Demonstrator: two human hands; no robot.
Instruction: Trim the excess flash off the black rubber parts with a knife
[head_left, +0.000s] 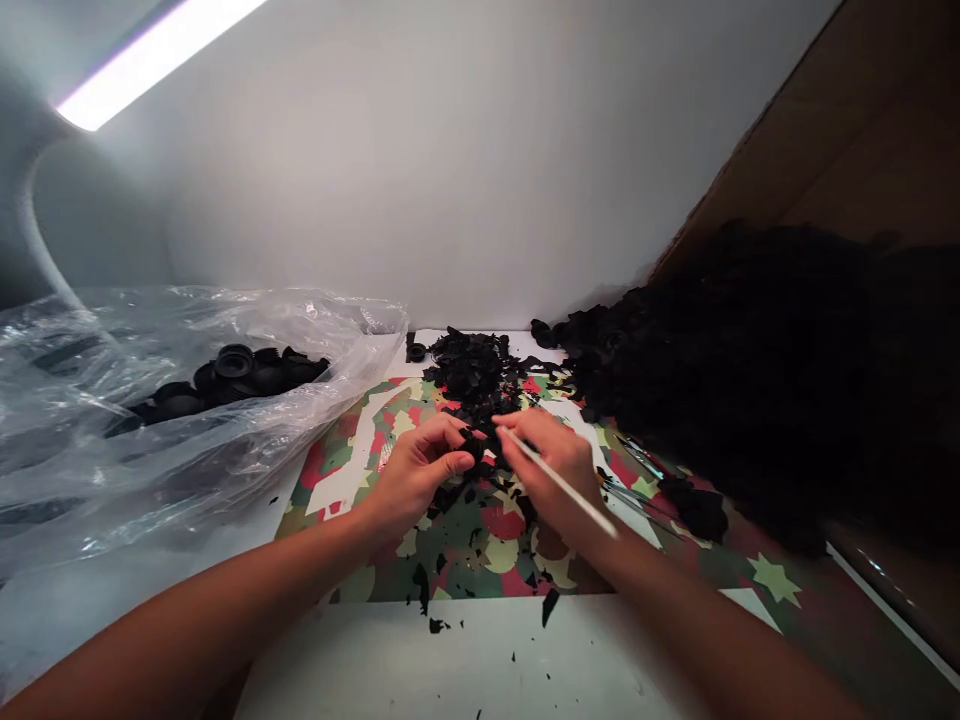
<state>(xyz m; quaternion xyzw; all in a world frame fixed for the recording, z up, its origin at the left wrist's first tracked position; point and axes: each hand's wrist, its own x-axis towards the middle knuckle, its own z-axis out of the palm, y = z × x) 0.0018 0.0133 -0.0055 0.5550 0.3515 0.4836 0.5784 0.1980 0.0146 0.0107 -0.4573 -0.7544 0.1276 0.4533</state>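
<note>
My left hand (426,462) pinches a small black rubbery part (471,448) between thumb and fingers. Its exact shape is lost among the dark scraps behind it. Held like a pen, a slim white-handled tool (566,488) slants through my right hand (551,462). The tool's tip points toward the black part, but I cannot make out the tip or whether it touches. Just beyond both hands rises a heap of black scraps (472,365). Under them lies a patterned sheet (360,585) in red, green and cream, strewn with small black bits.
A clear plastic bag (330,340) at left holds several black ring-shaped parts (234,362). A large dark pile (630,340) spills from a cardboard box (847,150) at right. Slim metal tools (643,458) lie beside my right hand. A bright lamp (157,60) hangs upper left.
</note>
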